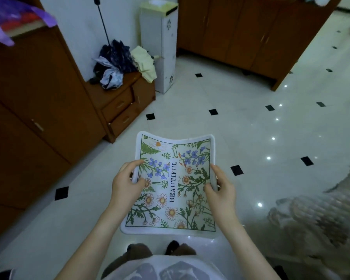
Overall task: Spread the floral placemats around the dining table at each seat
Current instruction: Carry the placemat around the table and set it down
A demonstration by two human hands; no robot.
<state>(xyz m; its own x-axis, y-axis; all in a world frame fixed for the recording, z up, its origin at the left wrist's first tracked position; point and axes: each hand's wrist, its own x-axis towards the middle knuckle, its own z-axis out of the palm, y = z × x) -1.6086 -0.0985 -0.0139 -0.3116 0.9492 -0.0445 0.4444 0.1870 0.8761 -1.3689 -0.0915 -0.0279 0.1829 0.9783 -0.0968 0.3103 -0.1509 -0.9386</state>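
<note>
Person is standing on a glossy white tiled floor (pixel 240 126) with small black diamond insets, looking down. Both hands are holding one floral placemat (pixel 171 184) in the air in front of the body, above the floor. The mat is showing blue and orange flowers, green ferns, a white border and the word BEAUTIFUL running lengthwise down the middle; its far edge is bowing slightly. The left hand (pixel 125 184) is gripping the mat's left edge, fingers closed on it with the thumb lying on the printed face. The right hand (pixel 220 190) is pinching the right edge, thumb on top, fingers curling under. A blurred, patterned table edge (pixel 311 215) is showing at lower right, beside the person. A low wooden drawer unit (pixel 119 106) is sitting against the wall at left, carrying folded umbrellas (pixel 113 65); a tall white cabinet (pixel 164 47) is standing next to it. Brown wooden cupboards (pixel 240 31) are lining the far side.
</note>
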